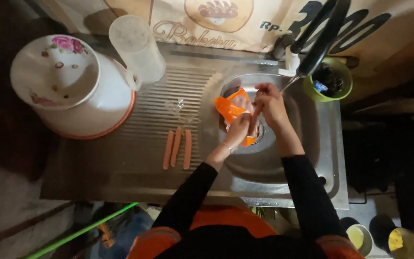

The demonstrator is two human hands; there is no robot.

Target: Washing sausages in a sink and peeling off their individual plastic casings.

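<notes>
Over the steel sink basin, my left hand and my right hand are together on one sausage, held between the fingers of both. An orange plastic wrapper lies in the basin just left of my hands, touching them. Three peeled sausages lie side by side on the ribbed drainboard, left of the basin. A small scrap of clear film rests on the drainboard above them.
A white bucket with an upturned flowered plate on it stands at the left. A frosted plastic jug sits behind the drainboard. A black tap and a green cup are at the sink's back right.
</notes>
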